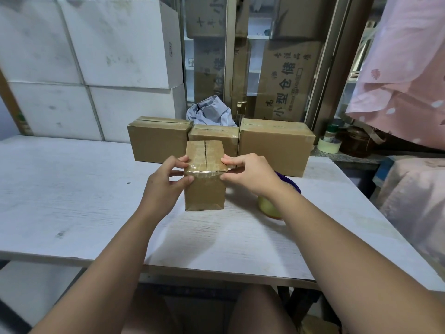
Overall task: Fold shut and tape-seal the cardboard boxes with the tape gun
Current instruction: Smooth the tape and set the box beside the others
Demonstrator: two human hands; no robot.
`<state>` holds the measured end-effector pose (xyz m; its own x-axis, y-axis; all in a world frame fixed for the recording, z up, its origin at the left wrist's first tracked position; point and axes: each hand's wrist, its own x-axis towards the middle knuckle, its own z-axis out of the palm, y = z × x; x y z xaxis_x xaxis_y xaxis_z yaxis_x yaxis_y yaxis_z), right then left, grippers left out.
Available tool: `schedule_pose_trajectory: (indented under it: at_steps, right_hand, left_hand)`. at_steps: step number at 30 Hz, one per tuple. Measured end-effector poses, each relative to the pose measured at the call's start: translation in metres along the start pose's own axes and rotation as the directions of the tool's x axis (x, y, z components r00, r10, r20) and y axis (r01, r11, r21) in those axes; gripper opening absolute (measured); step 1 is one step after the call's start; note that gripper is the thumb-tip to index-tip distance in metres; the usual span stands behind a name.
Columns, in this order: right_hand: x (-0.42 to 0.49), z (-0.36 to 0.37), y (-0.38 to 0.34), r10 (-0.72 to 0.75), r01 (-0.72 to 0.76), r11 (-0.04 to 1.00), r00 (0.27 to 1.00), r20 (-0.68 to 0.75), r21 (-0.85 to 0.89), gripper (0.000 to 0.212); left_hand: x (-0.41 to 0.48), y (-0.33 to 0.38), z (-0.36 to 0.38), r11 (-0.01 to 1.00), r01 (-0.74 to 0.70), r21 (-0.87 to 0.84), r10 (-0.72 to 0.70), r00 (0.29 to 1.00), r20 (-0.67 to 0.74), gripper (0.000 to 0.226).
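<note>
A small cardboard box point(204, 191) stands on the white table point(72, 189), flaps folded shut, with clear tape along its top seam and over the near edge. My left hand point(166, 182) pinches the box's near left top corner. My right hand point(248, 172) pinches the near right top corner, fingers on the tape. The tape gun point(277, 203), purple with a yellowish tape roll, lies on the table to the right, mostly hidden behind my right wrist.
Three taped cardboard boxes point(159, 138) point(214, 138) point(274, 145) stand in a row at the table's back edge. White foam boxes point(91, 68) stack at the back left. A tape roll point(328, 145) sits on a ledge at right. Pink cloth point(404, 68) hangs at right.
</note>
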<state>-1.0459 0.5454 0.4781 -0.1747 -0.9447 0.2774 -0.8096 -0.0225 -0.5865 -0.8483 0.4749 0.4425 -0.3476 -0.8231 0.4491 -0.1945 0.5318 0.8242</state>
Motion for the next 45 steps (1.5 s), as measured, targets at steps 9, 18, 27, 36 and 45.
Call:
schedule_pose_trajectory:
  at_steps: [9,18,27,36,45]
  right_hand:
    - [-0.006,0.009,0.002,0.039,-0.028,0.985,0.997,-0.059,0.171,0.049]
    - [-0.006,0.015,0.004,0.071,-0.055,0.979,0.995,-0.076,0.198,0.049]
    - [-0.013,0.016,0.004,0.046,-0.040,0.991,0.998,-0.036,0.129,0.051]
    - [-0.012,0.013,-0.003,0.084,-0.066,0.973,0.994,-0.072,0.222,0.035]
    - [-0.009,0.020,0.003,0.069,-0.039,0.973,0.990,-0.123,0.229,0.042]
  left_hand:
    - [-0.002,-0.002,0.003,0.995,0.057,-0.080,-0.057,0.998,0.007,0.018]
    - [0.002,-0.003,0.001,0.998,0.056,-0.036,-0.055,0.998,0.009,0.018]
    - [-0.003,-0.010,-0.001,0.990,-0.099,0.103,0.082,0.984,0.157,0.040]
    - [0.009,0.006,0.011,0.997,0.050,0.053,-0.049,0.998,-0.032,0.022]
    - [0.011,0.002,0.023,0.996,0.013,0.089,0.000,0.988,-0.153,0.011]
